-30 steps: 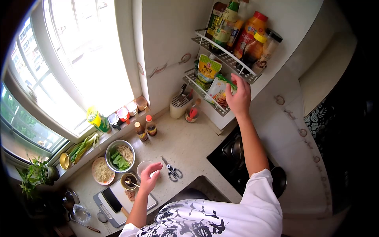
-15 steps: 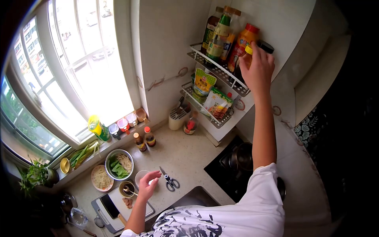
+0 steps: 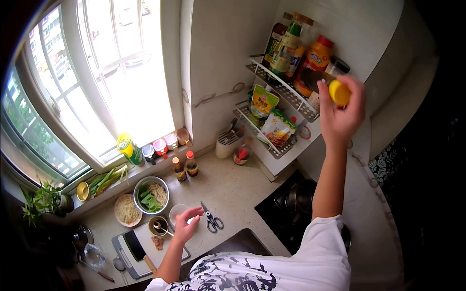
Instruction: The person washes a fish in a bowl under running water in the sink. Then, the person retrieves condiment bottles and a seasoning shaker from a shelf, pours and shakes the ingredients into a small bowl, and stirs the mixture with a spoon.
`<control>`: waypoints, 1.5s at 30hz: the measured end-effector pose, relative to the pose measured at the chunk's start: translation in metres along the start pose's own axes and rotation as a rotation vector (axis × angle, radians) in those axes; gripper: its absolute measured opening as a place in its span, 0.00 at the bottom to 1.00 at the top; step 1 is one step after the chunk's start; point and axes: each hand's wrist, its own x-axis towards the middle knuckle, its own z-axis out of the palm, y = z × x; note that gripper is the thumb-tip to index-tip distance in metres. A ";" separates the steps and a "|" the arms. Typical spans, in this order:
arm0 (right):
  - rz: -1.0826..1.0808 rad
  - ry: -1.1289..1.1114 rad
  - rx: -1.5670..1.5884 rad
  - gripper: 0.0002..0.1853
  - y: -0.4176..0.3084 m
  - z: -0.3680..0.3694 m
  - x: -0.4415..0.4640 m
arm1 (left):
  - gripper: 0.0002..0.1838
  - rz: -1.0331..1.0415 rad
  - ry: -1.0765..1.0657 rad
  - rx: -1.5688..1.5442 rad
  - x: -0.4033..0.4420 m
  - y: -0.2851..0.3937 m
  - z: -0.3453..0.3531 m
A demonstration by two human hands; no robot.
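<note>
My right hand [image 3: 342,114] is raised beside the upper wall shelf, fingers closed round a dark bottle [image 3: 313,78] with a yellow cap. The bottle is tilted, its blurred body pointing left in front of the shelf; its label cannot be read. Behind it on the shelf stand a red-capped orange jar [image 3: 318,56] and a black-lidded jar [image 3: 337,65]. Low over the counter, my left hand [image 3: 187,227] is open, its fingers apart. It is nearest a small white bowl [image 3: 178,212], partly hidden behind the fingers. Scissors [image 3: 212,220] lie just to its right.
A chopping board [image 3: 141,269] carries a cleaver [image 3: 133,245], pieces of meat and a sauce bowl [image 3: 158,224]. Beside it are a metal bowl [image 3: 165,186] of greens and a plate of noodles [image 3: 127,211]. A stove [image 3: 281,208] lies right; two sauce bottles [image 3: 179,169] stand near the windowsill.
My right hand has taken the yellow-capped bottle off the upper shelf and moved right and down with it, tilting it. My left hand stays over the counter near the white bowl.
</note>
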 end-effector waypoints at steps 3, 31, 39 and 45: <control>-0.017 0.081 0.292 0.24 -0.042 -0.015 -0.033 | 0.28 0.058 -0.044 -0.057 0.003 0.009 0.003; 0.336 -1.064 1.050 0.14 -0.288 0.043 -0.322 | 0.27 -0.250 0.239 0.498 -0.106 0.034 -0.055; 1.721 -1.441 1.467 0.19 -0.326 0.047 -0.367 | 0.27 -0.309 0.312 0.302 -0.147 0.008 -0.068; 2.162 -1.482 1.571 0.32 -0.365 0.053 -0.396 | 0.26 -0.383 0.364 -0.238 -0.167 -0.042 -0.071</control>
